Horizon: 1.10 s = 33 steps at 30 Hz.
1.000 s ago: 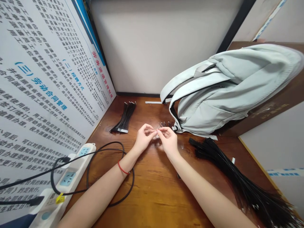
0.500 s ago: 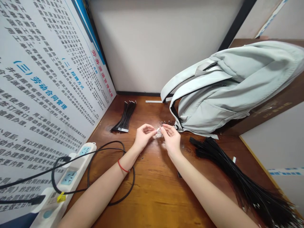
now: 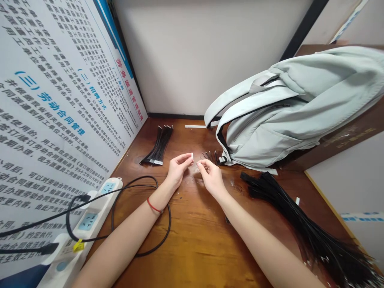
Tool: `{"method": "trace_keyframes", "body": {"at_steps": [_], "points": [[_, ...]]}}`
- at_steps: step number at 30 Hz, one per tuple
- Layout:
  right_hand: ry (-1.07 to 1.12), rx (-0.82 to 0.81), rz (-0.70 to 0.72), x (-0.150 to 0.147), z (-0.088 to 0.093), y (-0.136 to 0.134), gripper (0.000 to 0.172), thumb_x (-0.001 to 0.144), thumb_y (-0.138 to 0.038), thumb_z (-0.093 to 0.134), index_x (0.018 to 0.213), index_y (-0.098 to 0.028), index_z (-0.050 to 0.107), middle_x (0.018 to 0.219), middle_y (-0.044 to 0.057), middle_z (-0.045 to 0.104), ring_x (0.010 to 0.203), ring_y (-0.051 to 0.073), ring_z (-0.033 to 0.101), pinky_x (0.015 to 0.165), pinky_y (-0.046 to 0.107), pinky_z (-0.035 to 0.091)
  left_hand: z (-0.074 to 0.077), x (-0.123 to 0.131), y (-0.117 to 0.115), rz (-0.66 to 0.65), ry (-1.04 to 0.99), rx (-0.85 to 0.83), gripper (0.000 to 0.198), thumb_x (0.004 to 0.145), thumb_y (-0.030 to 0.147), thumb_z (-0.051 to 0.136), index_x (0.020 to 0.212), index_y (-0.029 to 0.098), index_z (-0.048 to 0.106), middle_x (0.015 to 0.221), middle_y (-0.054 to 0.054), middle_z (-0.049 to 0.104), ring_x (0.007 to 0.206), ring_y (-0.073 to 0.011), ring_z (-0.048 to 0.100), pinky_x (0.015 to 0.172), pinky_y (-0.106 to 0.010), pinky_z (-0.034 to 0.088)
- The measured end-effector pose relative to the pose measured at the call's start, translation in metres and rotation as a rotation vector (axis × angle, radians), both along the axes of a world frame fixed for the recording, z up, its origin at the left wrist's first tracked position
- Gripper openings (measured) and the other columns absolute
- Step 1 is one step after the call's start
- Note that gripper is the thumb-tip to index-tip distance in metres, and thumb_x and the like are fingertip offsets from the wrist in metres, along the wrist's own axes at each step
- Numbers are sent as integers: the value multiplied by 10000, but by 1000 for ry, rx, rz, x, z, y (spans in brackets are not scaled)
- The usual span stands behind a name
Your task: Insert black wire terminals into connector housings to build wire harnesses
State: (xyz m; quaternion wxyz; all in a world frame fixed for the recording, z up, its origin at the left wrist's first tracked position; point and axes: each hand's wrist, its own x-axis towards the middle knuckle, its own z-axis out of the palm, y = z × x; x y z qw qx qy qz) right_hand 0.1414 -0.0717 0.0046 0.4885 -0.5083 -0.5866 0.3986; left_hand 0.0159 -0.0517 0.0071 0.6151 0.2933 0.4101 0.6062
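My left hand (image 3: 177, 171) hovers over the brown wooden table (image 3: 192, 240) and pinches a small white strip (image 3: 192, 155) between thumb and fingertips. My right hand (image 3: 210, 176) is right beside it, fingers pinched together on something too small to make out. Just beyond my right hand lies a small cluster of short black pieces (image 3: 210, 155). A tied bundle of black cable ties (image 3: 159, 146) lies farther left near the wall board. A long loose heap of black cable ties (image 3: 300, 224) spreads along the right side of the table.
A pale grey backpack (image 3: 288, 112) leans at the back right. A white power strip (image 3: 81, 228) with black cords (image 3: 135, 188) lies at the left front. A large printed board (image 3: 54, 104) walls the left side. A white strip (image 3: 195, 126) lies near the back wall.
My hands were joined at the fingertips; now they have drawn slightly apart, and the white strip stands clear in my left fingers.
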Motion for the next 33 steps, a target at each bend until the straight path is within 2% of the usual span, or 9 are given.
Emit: {"method": "trace_keyframes", "body": {"at_steps": [7, 15, 26, 33], "points": [[-5, 20, 10, 0, 1, 0, 212, 797, -375, 512, 785, -178, 591, 764, 36, 651, 703, 169, 583, 679, 281, 438, 9, -3, -2, -92, -42, -48, 359, 420, 205, 840, 738, 112, 703, 681, -27, 675, 611, -105, 606, 725, -280, 474], [-18, 29, 16, 0, 1, 0, 222, 801, -380, 501, 764, -178, 585, 731, 33, 635, 680, 165, 576, 662, 276, 431, 12, -2, -4, -109, -1, -56, 327, 422, 205, 832, 707, 112, 700, 703, -34, 676, 621, -107, 597, 716, -290, 483], [-136, 24, 1, 1, 4, -2, 215, 806, -353, 480, 732, -178, 581, 637, 5, 585, 576, 137, 517, 570, 247, 396, 4, -3, -2, -140, 176, 29, 284, 481, 251, 801, 726, 135, 715, 656, -30, 677, 561, -89, 557, 589, -229, 446], [-205, 38, -39, 0, 4, -4, 195, 798, -331, 480, 690, -186, 555, 588, 0, 581, 511, 124, 490, 530, 241, 382, 3, -2, -1, -130, 288, 61, 275, 494, 268, 785, 721, 130, 713, 631, -31, 672, 552, -106, 552, 580, -246, 450]]}}
